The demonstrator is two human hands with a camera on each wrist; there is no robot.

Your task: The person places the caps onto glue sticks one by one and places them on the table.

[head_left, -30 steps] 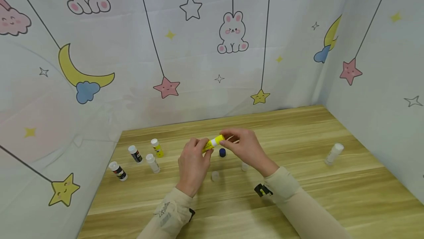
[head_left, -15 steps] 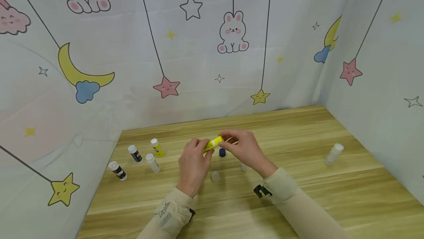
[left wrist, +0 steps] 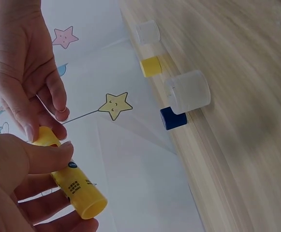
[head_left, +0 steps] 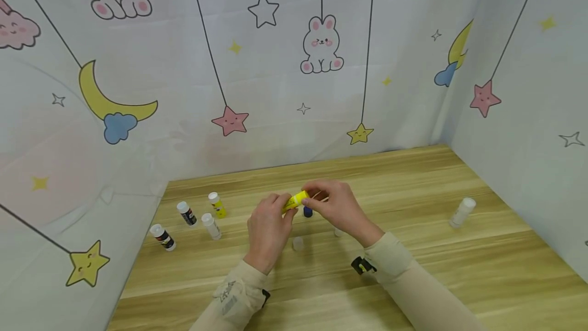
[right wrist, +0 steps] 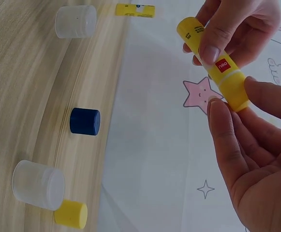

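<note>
My left hand (head_left: 268,229) grips a yellow glue stick (right wrist: 209,50) with a red label, thumb across its barrel. At the stick's other end, the fingers and thumb of my right hand (head_left: 337,206) pinch its yellow cap (right wrist: 236,93). A thin pale band shows between cap and barrel in the right wrist view. The stick is held tilted above the table, cap end up to the right in the head view. Below it stand a dark blue cap (right wrist: 84,121), two translucent caps (left wrist: 187,92) (right wrist: 38,184) and another yellow cap (right wrist: 70,214).
At the table's left stand several glue sticks with white tops: two black-labelled ones (head_left: 187,213) (head_left: 163,237), a yellow one (head_left: 217,205) and a white one (head_left: 211,226). A white stick (head_left: 462,212) stands far right. Cartoon-printed cloth (head_left: 285,76) hangs behind the wooden table (head_left: 413,183).
The white band between cap and barrel has narrowed as the right hand moved the cap slightly left and down toward the left hand. The things on the table have not moved.
</note>
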